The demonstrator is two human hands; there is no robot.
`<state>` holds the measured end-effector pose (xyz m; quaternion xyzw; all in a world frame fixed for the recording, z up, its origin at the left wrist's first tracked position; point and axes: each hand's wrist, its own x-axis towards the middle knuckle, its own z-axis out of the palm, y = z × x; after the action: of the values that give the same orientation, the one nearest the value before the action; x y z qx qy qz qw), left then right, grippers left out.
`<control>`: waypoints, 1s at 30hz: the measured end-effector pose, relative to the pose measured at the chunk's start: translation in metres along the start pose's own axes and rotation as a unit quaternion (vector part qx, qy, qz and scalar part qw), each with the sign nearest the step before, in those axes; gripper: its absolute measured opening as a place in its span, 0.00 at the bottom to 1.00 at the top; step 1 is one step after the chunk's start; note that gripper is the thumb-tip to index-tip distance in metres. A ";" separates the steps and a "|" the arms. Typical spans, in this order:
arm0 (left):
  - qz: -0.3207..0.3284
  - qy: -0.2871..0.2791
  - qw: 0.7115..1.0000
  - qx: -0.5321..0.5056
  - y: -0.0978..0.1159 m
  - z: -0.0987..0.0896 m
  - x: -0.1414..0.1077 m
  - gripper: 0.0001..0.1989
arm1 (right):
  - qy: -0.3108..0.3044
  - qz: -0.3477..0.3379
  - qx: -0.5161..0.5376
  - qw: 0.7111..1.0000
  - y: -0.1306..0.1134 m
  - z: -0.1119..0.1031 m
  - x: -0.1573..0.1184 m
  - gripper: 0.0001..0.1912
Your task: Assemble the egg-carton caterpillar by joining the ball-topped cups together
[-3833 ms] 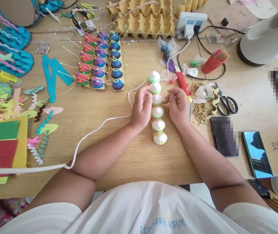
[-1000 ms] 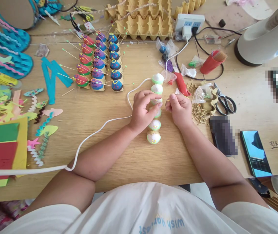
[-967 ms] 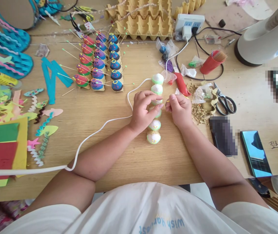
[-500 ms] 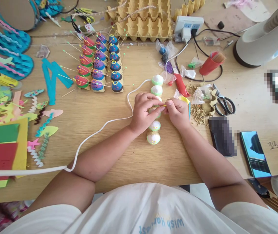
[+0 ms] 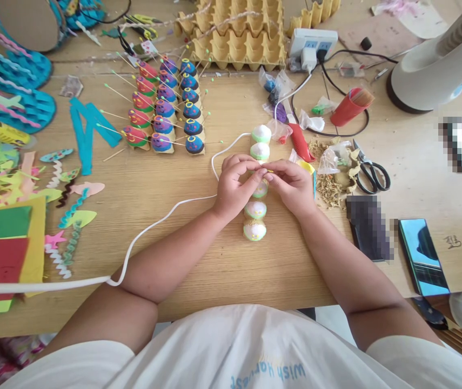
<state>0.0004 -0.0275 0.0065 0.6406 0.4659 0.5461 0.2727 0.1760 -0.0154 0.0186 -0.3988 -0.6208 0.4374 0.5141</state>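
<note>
My left hand (image 5: 236,183) and my right hand (image 5: 292,185) meet fingertip to fingertip, both closed in a pinch on a tiny piece of yellow clay (image 5: 270,172). Under them runs an egg-carton strip (image 5: 255,209), its row of bumps coated white with pale green rims. Small yellow marks show on the nearer bumps; my fingers cover part of the middle ones. A lump of yellow clay (image 5: 307,166) lies just beyond my right hand.
Painted egg-carton strips with pins (image 5: 161,124) stand at the back left. A white cable (image 5: 166,208) crosses the table beside my left arm. Scissors (image 5: 372,175), wood shavings (image 5: 330,189), a red cup of sticks (image 5: 350,107) and a phone (image 5: 424,256) lie to the right.
Both hands have shifted slightly left, over the strip. My right fingers have stretched out toward the left fingertips, with the yellow clay still between them.
</note>
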 end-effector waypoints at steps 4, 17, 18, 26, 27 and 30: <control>-0.023 -0.008 0.999 -0.028 0.003 0.000 -0.001 0.27 | 0.019 0.008 0.022 1.000 -0.002 -0.001 0.001 0.23; -0.034 0.023 0.998 -0.048 0.008 -0.002 0.001 0.24 | 0.074 0.072 0.075 0.992 0.002 -0.001 0.005 0.32; -0.034 0.024 0.998 -0.051 0.008 -0.002 0.001 0.24 | 0.075 0.084 0.104 0.988 0.002 0.000 0.006 0.31; -0.045 0.026 0.997 -0.065 0.007 -0.001 0.002 0.22 | 0.091 0.134 0.191 0.968 -0.003 0.000 0.008 0.30; -0.043 0.027 0.997 -0.064 0.007 -0.001 0.001 0.22 | 0.091 0.136 0.183 0.969 -0.003 0.000 0.008 0.32; -0.033 0.028 0.997 -0.059 0.005 -0.001 0.001 0.22 | 0.087 0.143 0.176 0.970 -0.002 0.000 0.008 0.31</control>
<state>0.0011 -0.0291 0.0118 0.5917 0.4615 0.5813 0.3147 0.1745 -0.0085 0.0233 -0.4231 -0.4233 0.5723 0.5605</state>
